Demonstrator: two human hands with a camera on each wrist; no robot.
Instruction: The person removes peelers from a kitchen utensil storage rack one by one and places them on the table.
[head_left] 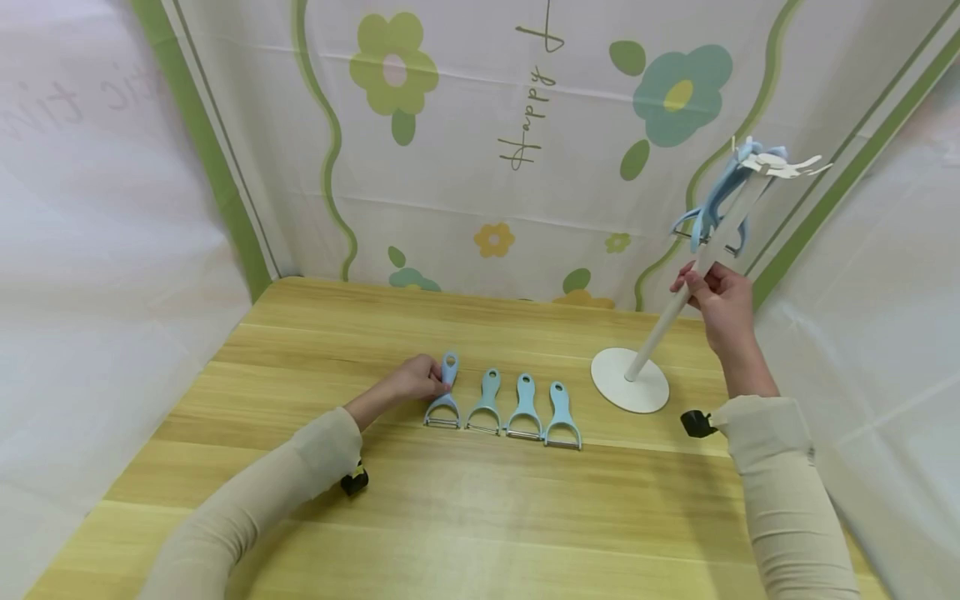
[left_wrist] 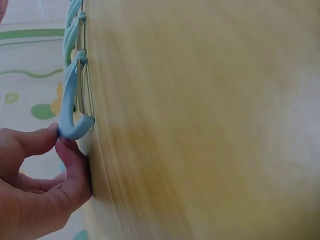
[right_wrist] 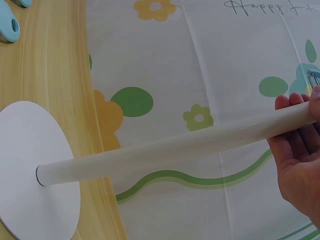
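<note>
Four blue and blue-green peelers lie in a row on the wooden table. My left hand [head_left: 420, 377] pinches the leftmost peeler [head_left: 443, 402] by its handle between thumb and finger; in the left wrist view the same hand [left_wrist: 45, 175] holds the peeler [left_wrist: 70, 107] at its edge. My right hand [head_left: 723, 304] grips the white pole [head_left: 667, 321] of a stand, just under its top. Blue peelers [head_left: 720, 200] hang from the left side of the white hook ring [head_left: 780, 164]. In the right wrist view, fingers of my right hand [right_wrist: 300, 155] wrap the pole [right_wrist: 175, 152].
The round white base [head_left: 630, 381] of the stand sits at the table's back right, right of the other peelers [head_left: 525, 404]. A printed curtain [head_left: 465, 183] hangs behind the table [head_left: 450, 517], with pale sheets at both sides.
</note>
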